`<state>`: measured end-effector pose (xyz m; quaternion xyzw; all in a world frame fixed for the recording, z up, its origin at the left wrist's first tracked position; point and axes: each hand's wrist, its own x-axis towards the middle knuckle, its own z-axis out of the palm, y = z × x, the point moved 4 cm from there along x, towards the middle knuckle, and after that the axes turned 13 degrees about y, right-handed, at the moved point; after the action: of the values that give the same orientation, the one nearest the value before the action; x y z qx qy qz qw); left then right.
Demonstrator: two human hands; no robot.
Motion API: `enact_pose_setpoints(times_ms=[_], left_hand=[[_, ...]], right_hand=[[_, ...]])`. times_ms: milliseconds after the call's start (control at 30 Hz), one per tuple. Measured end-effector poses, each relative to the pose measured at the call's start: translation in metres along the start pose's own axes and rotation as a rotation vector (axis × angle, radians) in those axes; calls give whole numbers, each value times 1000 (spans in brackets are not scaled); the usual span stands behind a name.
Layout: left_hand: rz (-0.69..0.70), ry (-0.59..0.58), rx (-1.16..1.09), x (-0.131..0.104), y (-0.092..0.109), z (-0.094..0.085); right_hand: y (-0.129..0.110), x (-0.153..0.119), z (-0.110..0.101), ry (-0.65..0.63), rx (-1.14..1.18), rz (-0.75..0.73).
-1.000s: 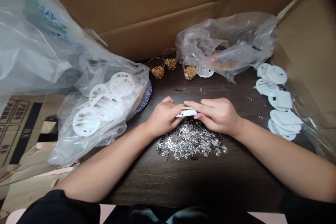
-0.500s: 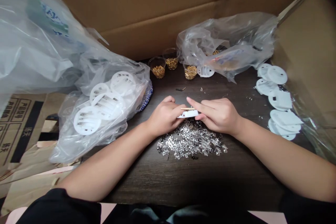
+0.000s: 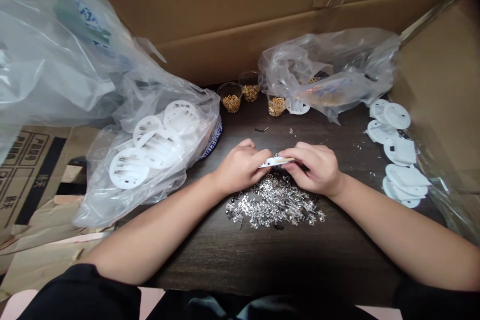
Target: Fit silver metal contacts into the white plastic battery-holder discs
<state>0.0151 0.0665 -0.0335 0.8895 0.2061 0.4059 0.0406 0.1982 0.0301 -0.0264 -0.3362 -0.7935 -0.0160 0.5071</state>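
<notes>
Filling the top of the frame, brown cardboard [image 3: 232,5] stands behind a dark tabletop [image 3: 225,265], and a loose plastic bag [image 3: 90,85] sprawls across the left. At the centre lies a glittering heap of metal clips [image 3: 281,202]; just above it in the frame, both hands meet. From where I stand, the left hand [image 3: 242,166] has its fingers closed on the left end of a white piece [image 3: 271,162], held mid-frame. The right hand [image 3: 317,166] is at the other end, thumb and forefinger drawn narrow.

I'd judge the white piece light and stiff, probably plastic, smooth enough to slip a little and breakable at its thinner parts. Its rim looks the best place to grip, leaving the middle free. Seen nearly edge-on, its visible long axis runs left to right, the right end slightly higher; which way its face points I can't tell.

Smallest is a thin yellowish stick [image 3: 288,160], apparently pinched in the right fingers along that same line.
</notes>
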Motion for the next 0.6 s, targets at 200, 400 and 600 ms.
enact_pose_setpoints(times_ms=[200, 400, 600], left_hand=[[-1, -34, -7, -3, 0, 2], [-28, -30, -72, -3, 2, 2], [-205, 46, -189, 2, -3, -2]], right_hand=[[-6, 5, 1, -34, 54, 10], [-11, 9, 4, 1, 241, 216], [11, -2, 16, 77, 419, 733]])
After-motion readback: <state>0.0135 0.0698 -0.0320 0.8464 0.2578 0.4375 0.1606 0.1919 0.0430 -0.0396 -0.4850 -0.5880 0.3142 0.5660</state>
